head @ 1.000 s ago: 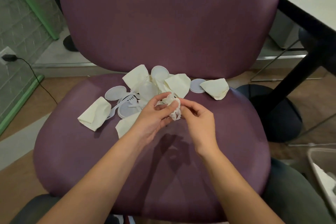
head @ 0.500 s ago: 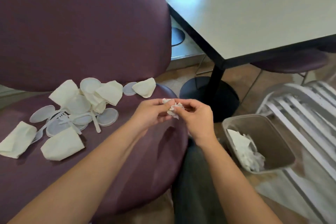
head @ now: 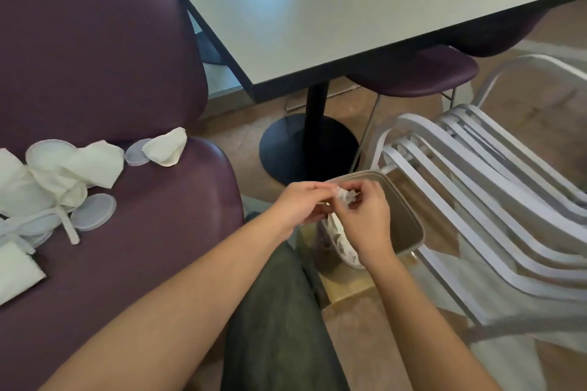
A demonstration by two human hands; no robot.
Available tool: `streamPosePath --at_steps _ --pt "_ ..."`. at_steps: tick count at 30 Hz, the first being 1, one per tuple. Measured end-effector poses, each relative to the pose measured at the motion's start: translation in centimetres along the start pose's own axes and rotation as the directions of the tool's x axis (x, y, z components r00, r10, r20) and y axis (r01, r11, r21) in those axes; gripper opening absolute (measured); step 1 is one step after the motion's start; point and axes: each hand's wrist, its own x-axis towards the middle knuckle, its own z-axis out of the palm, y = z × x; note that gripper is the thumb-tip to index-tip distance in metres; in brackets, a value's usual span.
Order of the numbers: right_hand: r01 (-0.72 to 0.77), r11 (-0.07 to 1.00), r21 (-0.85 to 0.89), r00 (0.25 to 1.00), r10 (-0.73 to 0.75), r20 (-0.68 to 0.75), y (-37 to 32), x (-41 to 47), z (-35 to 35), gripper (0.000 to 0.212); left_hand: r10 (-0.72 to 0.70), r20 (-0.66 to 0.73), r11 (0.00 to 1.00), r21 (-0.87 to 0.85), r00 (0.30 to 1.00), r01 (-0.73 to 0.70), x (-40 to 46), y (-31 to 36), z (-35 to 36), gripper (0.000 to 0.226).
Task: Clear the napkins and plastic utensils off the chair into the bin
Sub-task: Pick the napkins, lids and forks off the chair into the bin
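Left hand (head: 303, 203): I see it at the centre of the frame, fingers curled, pinching one side of a small crumpled napkin (head: 346, 197).
Right hand (head: 365, 216): fingers curled too, it pinches the other side of the same wad — both hands hold it together.
Napkin in hand: it hangs above the mouth of the bin (head: 409, 219), which stands on the floor at centre right, between the purple chair (head: 152, 232) and a white slatted chair (head: 476, 174).
Bin content: some white paper lies already inside, partly hidden behind the right wrist.
Left on the chair: at the left of the frame, folded napkins (head: 95, 162), one more napkin (head: 166, 146) near the backrest, several clear round lids (head: 93, 211) and a white plastic utensil (head: 68, 227); how many utensils lie under the pile I cannot tell.
Progress: I judge it is early — one wad is ready to drop, a little is in the bin, and most of the pile waits.
Next: letting go of the wad over the bin, then going back for the rest.
Surroundings: a pale bench (head: 349, 9) fills the upper right.
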Motion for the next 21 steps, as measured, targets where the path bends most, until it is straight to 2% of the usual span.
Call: streamPosePath --at_steps 3,6,7,9,11,12,13,15,18,21 --pt "-0.068 0.996 -0.054 0.998 0.068 0.0 2.7 0.3 -1.0 0.014 0.004 0.009 0.995 0.097 1.0 -0.005 0.7 -0.5 0.6 0.018" --pt "-0.177 0.971 -0.159 0.984 0.178 -0.007 6.0 0.6 -1.0 0.012 0.068 -0.036 0.98 0.189 0.997 -0.06 1.8 -1.2 0.7 0.02" --pt "-0.242 0.949 -0.201 0.967 0.252 0.026 6.9 0.8 -0.9 0.015 0.092 -0.054 0.971 0.224 0.994 -0.078 2.2 -1.5 0.7 0.02" --pt "-0.315 0.873 -0.372 0.899 0.4 0.179 8.5 1.2 -0.6 0.032 0.126 -0.08 0.946 0.308 0.989 -0.096 2.8 -2.2 0.7 0.021" --pt "-0.256 0.787 -0.561 0.799 0.499 0.336 8.9 1.2 -0.5 0.049 0.146 -0.084 0.92 0.379 0.986 -0.103 2.9 -2.8 0.6 0.022" --pt "-0.221 0.767 -0.602 0.772 0.515 0.373 8.6 1.2 -0.4 0.053 0.158 -0.08 0.907 0.406 0.984 -0.112 2.8 -2.9 0.5 0.022" --pt "-0.196 0.768 -0.609 0.769 0.506 0.39 8.1 1.2 -0.3 0.054 0.17 -0.08 0.896 0.428 0.982 -0.12 2.8 -3.0 0.3 0.022" --pt "-0.14 0.813 -0.566 0.813 0.42 0.403 6.2 1.1 0.4 0.051 0.204 -0.097 0.883 0.448 0.974 -0.14 2.4 -3.0 -0.5 0.021" --pt "-0.054 0.905 -0.422 0.878 0.244 0.412 2.4 1.5 1.7 0.042 0.255 -0.13 0.866 0.471 0.958 -0.166 1.8 -2.6 -1.5 0.019" --pt "0.055 0.957 -0.286 0.893 0.081 0.443 -2.3 1.3 3.9 0.035 0.333 -0.192 0.852 0.481 0.923 -0.207 0.2 -1.7 -4.1 0.022"
